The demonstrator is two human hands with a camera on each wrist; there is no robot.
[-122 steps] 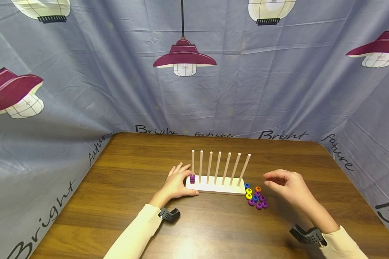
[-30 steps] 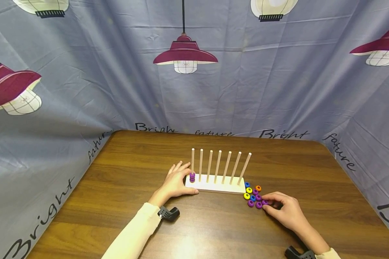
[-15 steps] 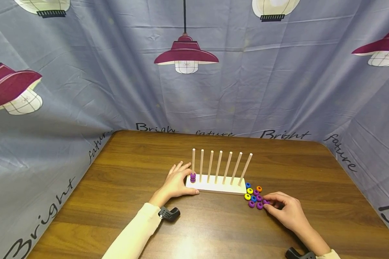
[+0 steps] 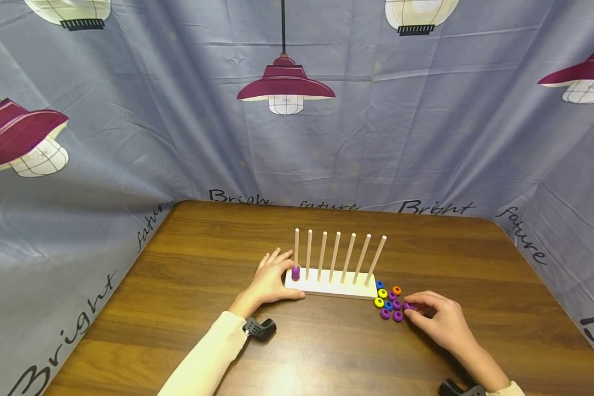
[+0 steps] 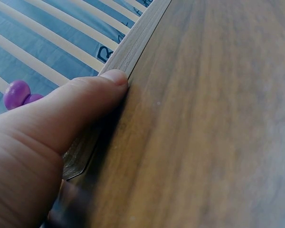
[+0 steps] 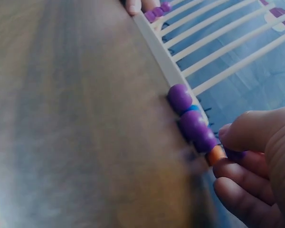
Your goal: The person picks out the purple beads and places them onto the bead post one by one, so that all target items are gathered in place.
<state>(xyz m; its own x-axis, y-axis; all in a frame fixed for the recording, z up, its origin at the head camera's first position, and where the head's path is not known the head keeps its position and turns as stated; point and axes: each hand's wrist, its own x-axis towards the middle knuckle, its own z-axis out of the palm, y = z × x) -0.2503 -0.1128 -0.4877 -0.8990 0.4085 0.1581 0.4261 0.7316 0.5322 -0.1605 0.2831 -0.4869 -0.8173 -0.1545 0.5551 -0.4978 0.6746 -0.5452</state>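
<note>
A pale wooden peg board [image 4: 330,286] with a row of several upright pegs stands on the table in the head view. Purple beads [image 4: 295,273] are stacked on its leftmost peg. My left hand [image 4: 267,285] holds the board's left end, its thumb [image 5: 99,88] along the front edge and its fingers at the far side. At the right of the loose beads, my right hand [image 4: 438,317] pinches a purple bead [image 4: 408,306] between thumb and fingers. In the right wrist view that bead [image 6: 234,154] is mostly hidden behind the fingers.
Loose beads lie by the board's right end: several purple [image 4: 398,316], two yellow [image 4: 379,302], two blue [image 4: 380,285] and one orange [image 4: 396,290]. The brown wooden table [image 4: 218,242] is bordered by a grey-blue curtain [image 4: 188,137].
My right hand has come down and left to the loose beads and taken hold of a purple one, now slightly raised from the others. The left hand has stayed on the board.
</note>
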